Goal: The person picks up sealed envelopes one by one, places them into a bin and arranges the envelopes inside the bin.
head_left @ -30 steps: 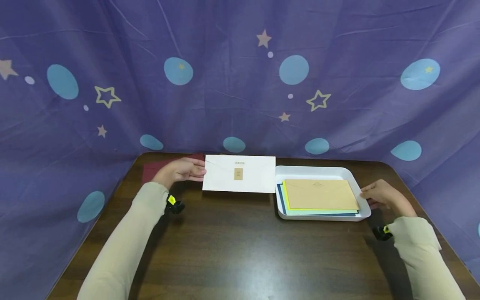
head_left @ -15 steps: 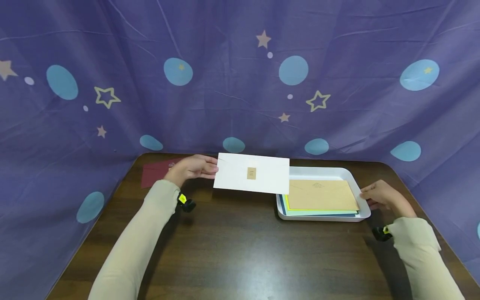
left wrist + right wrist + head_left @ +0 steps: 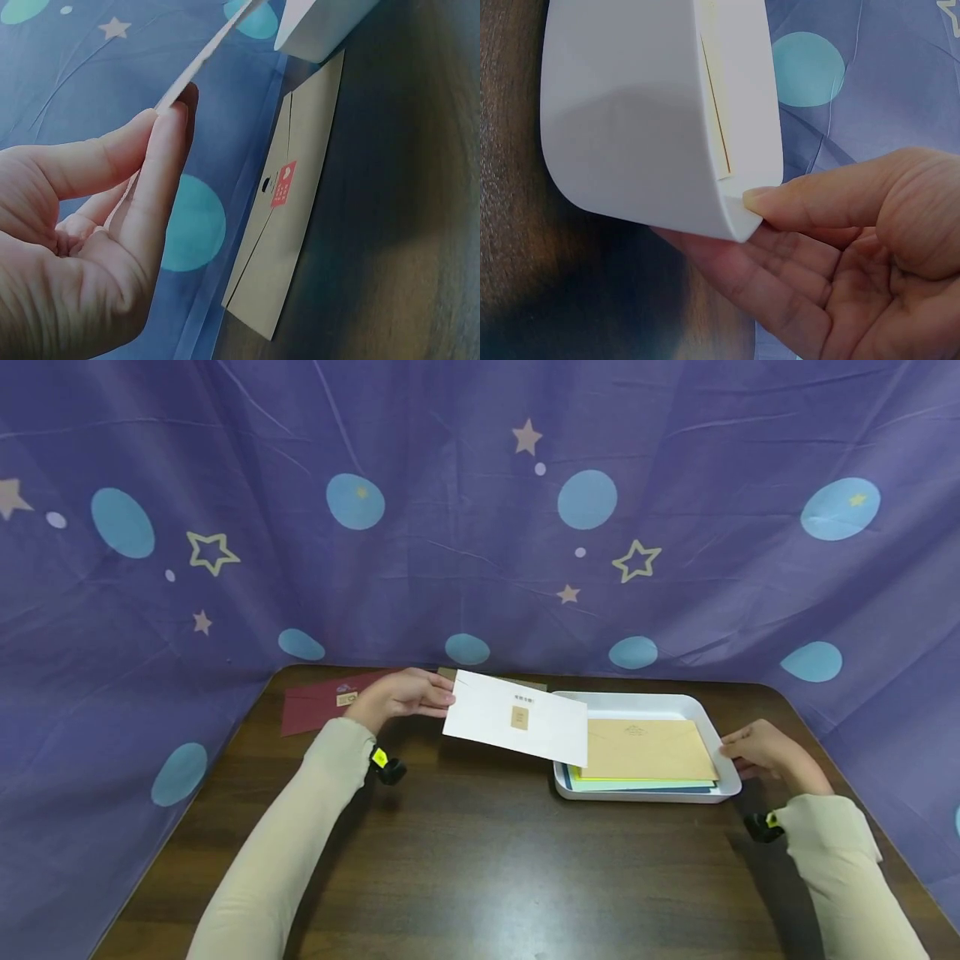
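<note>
White envelope point(image 3: 517, 718), right edge above tray point(image 3: 637, 703), broad tabletop point(image 3: 480, 860) in front.

A white tray point(image 3: 630, 135) at eleven o'clock is pinched by the right hand point(image 3: 840, 270) at four; pale paper point(image 3: 718, 124) is held inside at twelve, blue cloth point(image 3: 900, 97) seen at two, wood point(image 3: 510, 195) at nine

White envelope point(image 3: 491, 722) shifted right, right end dipped lower across tray point(image 3: 637, 702), left grip point(image 3: 401, 697) moved rightward, brown envelope point(image 3: 300, 202) uncovered.
</note>
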Tool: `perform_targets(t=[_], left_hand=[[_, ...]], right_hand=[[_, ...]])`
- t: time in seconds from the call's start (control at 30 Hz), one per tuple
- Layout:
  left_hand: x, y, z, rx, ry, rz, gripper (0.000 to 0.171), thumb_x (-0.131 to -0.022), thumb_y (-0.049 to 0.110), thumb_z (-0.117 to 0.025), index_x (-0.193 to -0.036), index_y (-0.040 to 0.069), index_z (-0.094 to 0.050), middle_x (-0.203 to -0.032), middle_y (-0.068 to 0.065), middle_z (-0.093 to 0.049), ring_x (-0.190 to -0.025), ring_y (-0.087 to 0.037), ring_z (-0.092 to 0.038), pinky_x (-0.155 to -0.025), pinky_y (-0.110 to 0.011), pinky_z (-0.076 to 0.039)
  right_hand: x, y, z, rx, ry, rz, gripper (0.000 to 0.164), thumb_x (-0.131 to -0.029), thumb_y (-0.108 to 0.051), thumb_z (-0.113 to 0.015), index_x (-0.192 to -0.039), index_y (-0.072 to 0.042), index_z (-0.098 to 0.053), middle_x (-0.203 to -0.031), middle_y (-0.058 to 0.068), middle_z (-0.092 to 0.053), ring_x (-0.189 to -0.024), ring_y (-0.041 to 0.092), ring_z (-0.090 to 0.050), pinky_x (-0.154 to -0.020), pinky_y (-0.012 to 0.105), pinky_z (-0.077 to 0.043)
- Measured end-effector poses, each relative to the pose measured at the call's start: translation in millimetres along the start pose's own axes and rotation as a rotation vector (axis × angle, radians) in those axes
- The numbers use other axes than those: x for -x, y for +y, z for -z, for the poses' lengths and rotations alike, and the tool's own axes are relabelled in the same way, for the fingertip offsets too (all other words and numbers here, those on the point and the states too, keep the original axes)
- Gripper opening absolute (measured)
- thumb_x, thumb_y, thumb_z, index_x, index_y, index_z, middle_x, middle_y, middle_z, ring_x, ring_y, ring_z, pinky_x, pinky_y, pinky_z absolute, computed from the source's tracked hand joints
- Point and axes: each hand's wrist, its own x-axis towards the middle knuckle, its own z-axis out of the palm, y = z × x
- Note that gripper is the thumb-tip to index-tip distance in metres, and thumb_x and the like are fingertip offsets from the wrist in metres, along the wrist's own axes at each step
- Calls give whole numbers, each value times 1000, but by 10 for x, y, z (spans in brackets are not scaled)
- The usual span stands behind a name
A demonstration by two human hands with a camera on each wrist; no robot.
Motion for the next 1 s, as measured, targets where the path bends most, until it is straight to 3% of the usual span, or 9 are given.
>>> perform_targets(t=[0.57,1.0], left_hand=[[-99,92,-206,-1,-19,19,49,-98,-9,-54,-145,-15,-42,-89,0,-67,-79,-8,-68,-82,-25,-62],[-192,104,-435,15,5,27,43,-95,-14,-56,-137,-16,-49,-82,-1,-67,-74,-8,-66,-77,-25,-63]], right_hand=[[-42,8,12,14,2,-25,48,-96,-1,-61,-132,28,-46,-109,32,-68,-78,19,-71,-72,41,-65],[10,-59,15,36,-11,17,47,-96,0,-61,-129,30,-46,-105,32,-69,-78,21,-71,-71,41,-65]])
